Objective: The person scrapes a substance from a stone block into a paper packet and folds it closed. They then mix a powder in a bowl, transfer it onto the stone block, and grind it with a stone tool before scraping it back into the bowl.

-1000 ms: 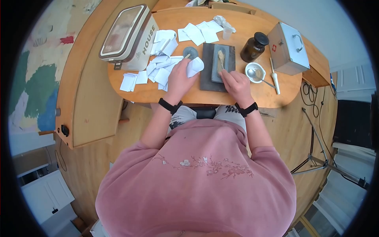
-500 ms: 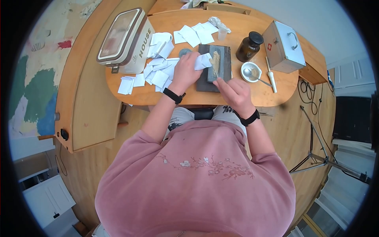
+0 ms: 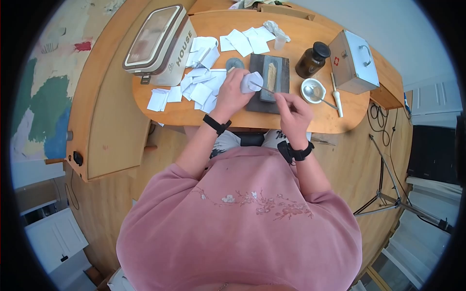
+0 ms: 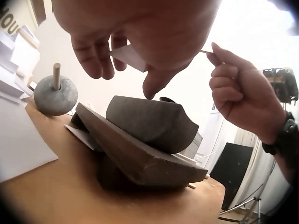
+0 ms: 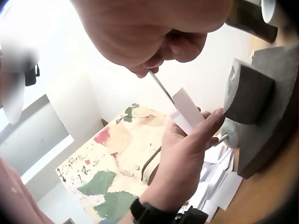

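Observation:
My left hand (image 3: pixel 232 94) grips a folded white paper packet (image 3: pixel 251 82), its open end facing right. In my right hand (image 3: pixel 295 114) the thumb and fingers pinch the handle of a thin metal spatula (image 3: pixel 264 88). Its far end reaches into the packet, and the tip is hidden there. Just right of the packet lies a grey boat-shaped grinding trough (image 4: pixel 149 122) with tan powder (image 3: pixel 272 75) inside. It stands on a dark slab (image 3: pixel 257 62). Behind my left hand is a round grey grinding wheel (image 4: pixel 51 98) with a wooden axle.
White paper slips (image 3: pixel 199 92) cover the left side of the table, beside a lidded box (image 3: pixel 180 58). To the right are a white mortar (image 3: pixel 305 95) with a spoon in it, a white pestle (image 3: pixel 338 102), a brown bottle (image 3: pixel 310 63) and a metal case (image 3: pixel 352 68).
The spatula has come up out of the trough's powder and turned left into the packet. My left hand moved the packet toward the trough, then tilted its opening toward the spatula.

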The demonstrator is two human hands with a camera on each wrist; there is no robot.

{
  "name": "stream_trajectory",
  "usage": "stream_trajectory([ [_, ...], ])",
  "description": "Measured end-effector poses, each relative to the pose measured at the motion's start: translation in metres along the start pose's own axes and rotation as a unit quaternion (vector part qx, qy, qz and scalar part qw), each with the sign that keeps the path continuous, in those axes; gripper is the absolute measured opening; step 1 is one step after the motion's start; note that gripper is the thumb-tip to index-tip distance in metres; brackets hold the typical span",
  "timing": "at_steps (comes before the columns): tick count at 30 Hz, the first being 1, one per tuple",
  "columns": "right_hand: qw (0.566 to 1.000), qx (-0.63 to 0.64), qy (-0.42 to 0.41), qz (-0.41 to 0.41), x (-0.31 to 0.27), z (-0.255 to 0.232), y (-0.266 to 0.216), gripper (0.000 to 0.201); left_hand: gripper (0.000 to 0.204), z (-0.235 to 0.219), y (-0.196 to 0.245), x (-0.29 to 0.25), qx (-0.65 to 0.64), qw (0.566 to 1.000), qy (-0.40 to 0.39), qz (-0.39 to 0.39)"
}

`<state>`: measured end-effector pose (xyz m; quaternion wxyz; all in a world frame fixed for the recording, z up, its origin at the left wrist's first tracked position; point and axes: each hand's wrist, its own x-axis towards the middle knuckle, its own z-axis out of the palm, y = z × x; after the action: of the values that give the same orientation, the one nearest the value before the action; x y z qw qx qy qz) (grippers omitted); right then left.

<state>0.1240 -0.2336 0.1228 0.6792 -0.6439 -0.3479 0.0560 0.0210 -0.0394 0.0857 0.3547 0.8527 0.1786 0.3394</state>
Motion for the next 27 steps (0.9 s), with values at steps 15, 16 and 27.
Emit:
stream_trajectory([
  [15,0.937,-0.251,-0.076,-0.230,-0.002,-0.012,0.033,0.029,0.052,-0.015,0.020,-0.037,-0.083,0.984,0.051,-0.151],
  [16,0.956,-0.213,-0.052,-0.196,-0.005,-0.010,0.028,0.030,0.052,-0.014,0.024,-0.038,-0.081,0.984,0.054,-0.151],
  [27,0.992,-0.051,-0.111,0.027,0.005,-0.005,-0.026,0.021,0.061,0.005,0.090,-0.034,-0.014,0.998,0.041,-0.055],
])
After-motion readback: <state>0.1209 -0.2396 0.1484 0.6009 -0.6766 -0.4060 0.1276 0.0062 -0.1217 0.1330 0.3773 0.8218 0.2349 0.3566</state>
